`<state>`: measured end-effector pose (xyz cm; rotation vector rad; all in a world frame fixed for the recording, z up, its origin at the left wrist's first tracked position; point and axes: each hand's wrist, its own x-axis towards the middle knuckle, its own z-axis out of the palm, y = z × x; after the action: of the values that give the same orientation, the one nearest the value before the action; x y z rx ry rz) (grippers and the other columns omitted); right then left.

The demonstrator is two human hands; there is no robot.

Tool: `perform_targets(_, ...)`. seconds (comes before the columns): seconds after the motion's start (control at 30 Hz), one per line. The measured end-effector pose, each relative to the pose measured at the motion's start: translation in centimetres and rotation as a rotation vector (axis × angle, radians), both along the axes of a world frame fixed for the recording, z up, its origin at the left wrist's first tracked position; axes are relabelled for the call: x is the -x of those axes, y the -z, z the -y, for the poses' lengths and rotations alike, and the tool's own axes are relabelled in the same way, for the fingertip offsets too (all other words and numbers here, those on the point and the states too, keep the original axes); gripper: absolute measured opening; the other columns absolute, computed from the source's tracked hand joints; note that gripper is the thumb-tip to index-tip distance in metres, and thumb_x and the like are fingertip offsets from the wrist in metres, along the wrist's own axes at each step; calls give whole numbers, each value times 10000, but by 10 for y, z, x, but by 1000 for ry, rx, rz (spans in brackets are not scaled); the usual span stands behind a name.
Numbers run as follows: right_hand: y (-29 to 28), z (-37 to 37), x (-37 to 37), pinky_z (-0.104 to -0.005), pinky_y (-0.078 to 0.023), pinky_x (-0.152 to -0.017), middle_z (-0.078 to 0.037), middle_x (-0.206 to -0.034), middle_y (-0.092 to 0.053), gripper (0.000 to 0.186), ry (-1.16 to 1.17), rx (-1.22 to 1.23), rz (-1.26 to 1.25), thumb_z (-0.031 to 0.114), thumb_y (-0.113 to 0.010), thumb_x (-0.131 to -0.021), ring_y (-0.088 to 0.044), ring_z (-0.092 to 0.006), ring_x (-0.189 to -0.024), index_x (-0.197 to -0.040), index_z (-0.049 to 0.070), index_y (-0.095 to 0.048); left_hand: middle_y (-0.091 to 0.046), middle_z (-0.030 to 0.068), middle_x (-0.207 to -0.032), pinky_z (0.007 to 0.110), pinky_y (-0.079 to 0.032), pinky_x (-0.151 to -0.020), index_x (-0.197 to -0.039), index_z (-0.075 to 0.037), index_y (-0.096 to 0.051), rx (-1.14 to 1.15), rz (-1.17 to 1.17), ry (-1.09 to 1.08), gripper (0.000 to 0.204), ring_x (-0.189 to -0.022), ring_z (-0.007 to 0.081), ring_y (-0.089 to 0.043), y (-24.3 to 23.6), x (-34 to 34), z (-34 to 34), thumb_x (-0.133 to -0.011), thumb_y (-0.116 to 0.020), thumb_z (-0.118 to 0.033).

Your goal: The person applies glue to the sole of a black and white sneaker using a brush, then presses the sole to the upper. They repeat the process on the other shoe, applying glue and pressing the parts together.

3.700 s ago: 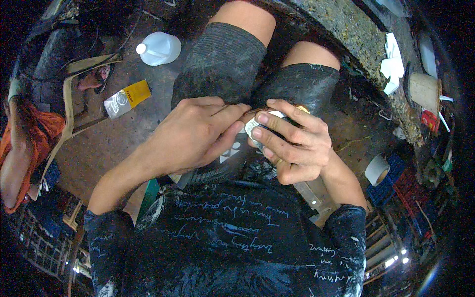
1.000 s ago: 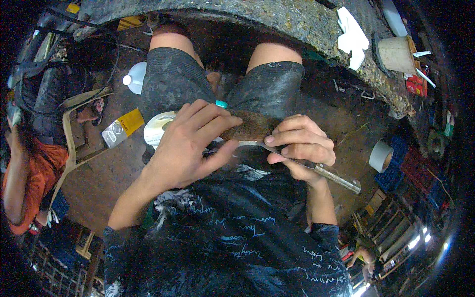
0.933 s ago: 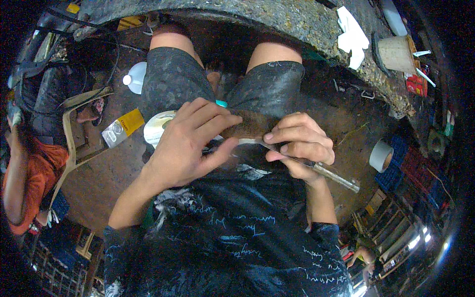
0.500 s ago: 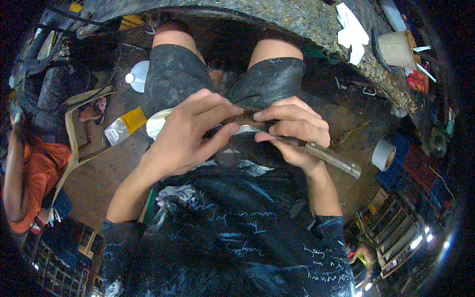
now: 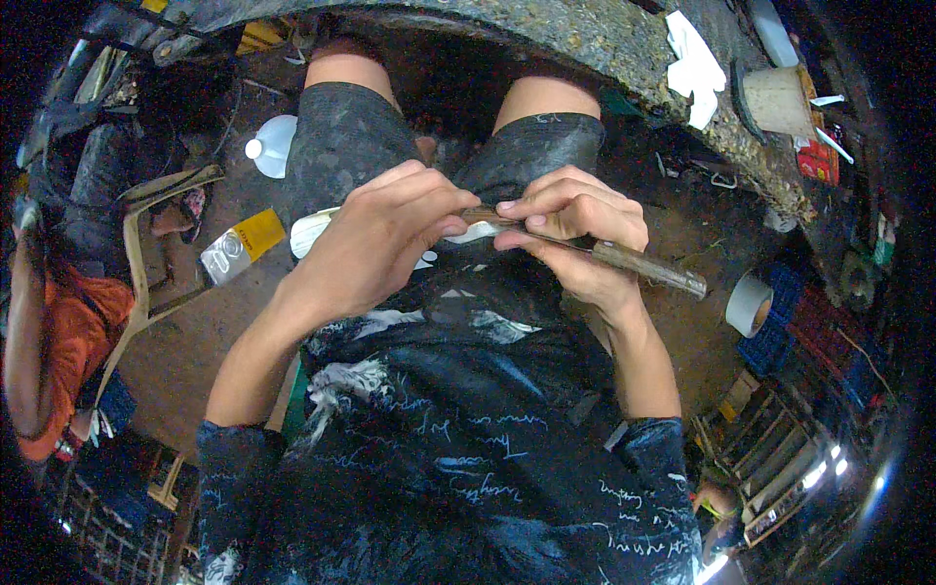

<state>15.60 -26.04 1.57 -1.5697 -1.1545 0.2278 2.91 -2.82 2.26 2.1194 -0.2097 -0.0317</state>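
Note:
My left hand (image 5: 385, 239) is closed around a pale piece whose rounded white end (image 5: 310, 234) shows beside the wrist. The middle of the piece is hidden under the hand, so its kind is unclear. My right hand (image 5: 580, 234) grips a slim hand tool with a round, worn grey-brown handle (image 5: 648, 271) that sticks out to the right. Its thin front part points toward my left fingertips, where something brown and a white patch (image 5: 473, 232) show between the hands. Both hands meet above my lap, nearly touching.
A rough stone-like ledge (image 5: 546, 41) runs across the front, bearing a white scrap (image 5: 695, 73) and a grey pot (image 5: 777, 99). Left are a clear jug (image 5: 273, 146), a yellow-and-silver packet (image 5: 244, 246) and a person in orange (image 5: 83, 341). A tape roll (image 5: 749, 303) lies right.
My left fingers have curled in more, and the right hand and tool have shifted slightly. The bright surface between the hands has turned, now showing a brown part above the white patch.

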Motion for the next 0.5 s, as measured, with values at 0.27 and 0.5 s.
perform_targets(0.27,0,-5,7,-403,-627,-759,-162,-968,-833,396,60,-11,31,36,-984,-730,-790,-292,-885,-864,57,-612,-741,168,-1131,461,-573,-970,-1305,28,-684,-245,35,100,338,-1081,373,-705,-14,5,-7,-1052,-668,-195)
perform_targets(0.5,-6,-1,12,-410,-627,-789,-166,-977,-834,379,73,14,45,50,-981,-740,-790,-304,-883,-837,52,-615,-737,170,-1071,471,-592,-924,-1271,-19,-683,-381,-34,200,274,-1045,379,-724,-33,-5,-10,-1065,-650,-196)
